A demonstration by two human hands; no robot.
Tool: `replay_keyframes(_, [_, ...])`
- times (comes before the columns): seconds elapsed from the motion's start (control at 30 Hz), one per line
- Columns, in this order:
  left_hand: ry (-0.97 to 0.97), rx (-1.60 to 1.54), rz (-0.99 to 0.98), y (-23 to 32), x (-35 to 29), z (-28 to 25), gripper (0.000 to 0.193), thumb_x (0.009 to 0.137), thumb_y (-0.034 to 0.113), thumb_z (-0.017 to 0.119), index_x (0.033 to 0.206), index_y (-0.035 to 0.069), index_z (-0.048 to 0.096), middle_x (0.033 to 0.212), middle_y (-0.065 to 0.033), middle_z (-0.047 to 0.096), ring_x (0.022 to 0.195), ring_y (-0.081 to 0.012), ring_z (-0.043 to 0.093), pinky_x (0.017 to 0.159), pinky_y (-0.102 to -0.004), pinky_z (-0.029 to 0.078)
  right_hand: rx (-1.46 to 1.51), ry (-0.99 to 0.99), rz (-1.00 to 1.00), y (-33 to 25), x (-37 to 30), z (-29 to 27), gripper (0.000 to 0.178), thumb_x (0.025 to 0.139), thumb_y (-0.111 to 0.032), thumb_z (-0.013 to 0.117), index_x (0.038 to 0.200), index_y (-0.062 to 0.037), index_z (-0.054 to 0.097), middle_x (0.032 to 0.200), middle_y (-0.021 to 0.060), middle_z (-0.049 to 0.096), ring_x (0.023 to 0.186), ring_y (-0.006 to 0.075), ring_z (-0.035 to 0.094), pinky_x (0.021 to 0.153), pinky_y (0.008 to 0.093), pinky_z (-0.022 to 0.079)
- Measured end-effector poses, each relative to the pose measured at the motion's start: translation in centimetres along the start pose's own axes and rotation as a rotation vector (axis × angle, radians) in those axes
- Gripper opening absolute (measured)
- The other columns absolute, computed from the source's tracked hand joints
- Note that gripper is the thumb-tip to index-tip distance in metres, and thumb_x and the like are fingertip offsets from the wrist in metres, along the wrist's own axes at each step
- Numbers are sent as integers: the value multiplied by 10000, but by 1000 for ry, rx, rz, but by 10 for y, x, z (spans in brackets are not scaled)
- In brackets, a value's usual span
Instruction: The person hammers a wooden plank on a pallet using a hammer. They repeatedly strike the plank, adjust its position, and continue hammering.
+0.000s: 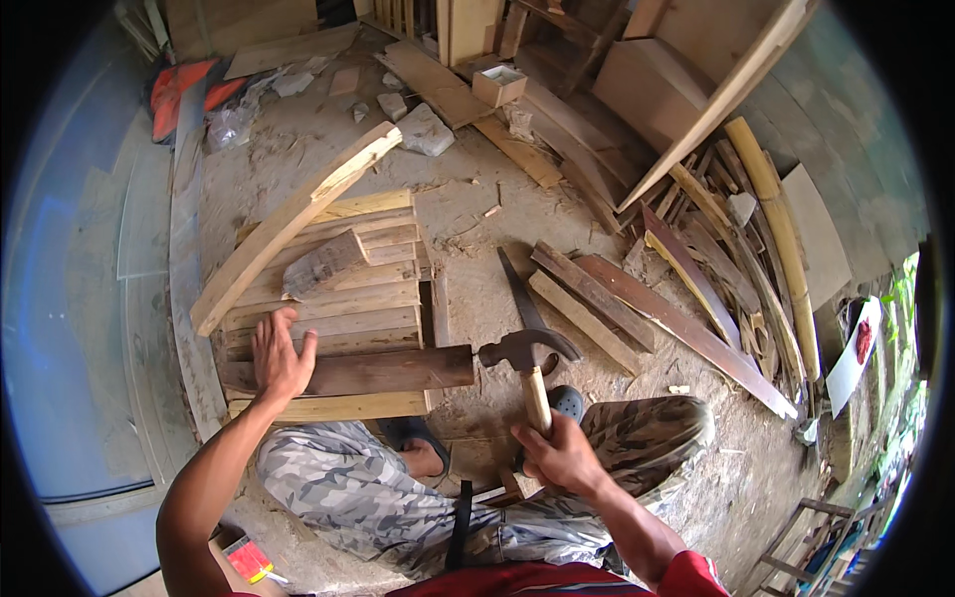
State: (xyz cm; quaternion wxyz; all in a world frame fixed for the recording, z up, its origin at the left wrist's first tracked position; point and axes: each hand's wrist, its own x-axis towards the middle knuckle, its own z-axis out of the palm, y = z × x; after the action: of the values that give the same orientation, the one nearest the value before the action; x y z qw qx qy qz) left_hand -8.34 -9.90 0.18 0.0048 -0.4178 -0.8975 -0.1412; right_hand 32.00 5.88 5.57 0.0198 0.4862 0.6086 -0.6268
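Observation:
A dark brown board (398, 370) lies across the near part of a slatted wooden pallet (373, 320). My left hand (283, 360) rests flat on the board's left part, fingers spread. In my right hand (562, 451) is a claw hammer (537, 393), gripped by its pale wooden handle. Its dark head is just beyond the board's right end, close to a small nail-like point there; I cannot tell whether they touch. On the pallet's far slats sit a short wood block (324, 264) and a long pale beam (288, 234), which slants up to the right.
A hand saw (519, 291) lies on the floor beside the pallet, near loose boards (597, 294). Scrap wood (726, 259) is piled at the right. A glass-like panel (90, 298) borders the left. My crossed legs and sandal (565, 400) are close to the hammer.

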Motion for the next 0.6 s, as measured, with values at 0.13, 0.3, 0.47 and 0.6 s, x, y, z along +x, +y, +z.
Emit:
replay_keyframes(0.13, [25,4,12,-8,-4,-1,410,915,262,680,1232,66,510,1149,-149,592,1121,-340,542,987,-486,401,255,85,-79,-22,-11,-10,236,1022,-234,637,978,-19,552,625,10,547,454,107,523,413,298,417])
replay_keyframes(0.3, [23,7,-5,-11,4,5,412,924,277,674,1241,70,510,1135,-148,604,1121,-342,547,997,-489,399,275,185,-224,-6,7,1,190,1016,-190,625,1010,-14,552,640,31,574,462,105,522,401,293,411])
replay_keyframes(0.47, [8,33,-74,-7,0,-1,404,934,287,658,1244,73,511,1143,-152,602,1131,-344,547,1005,-489,397,109,-38,45,-44,-13,-22,211,1012,-192,611,1061,7,564,674,54,602,472,127,556,418,308,454])
replay_keyframes(0.6, [26,2,-48,-7,1,-1,415,928,281,662,1249,65,512,1151,-155,603,1133,-352,546,1007,-487,398,602,208,-210,-45,-6,-14,158,1001,-144,630,948,-33,531,644,2,537,454,118,520,394,308,424])
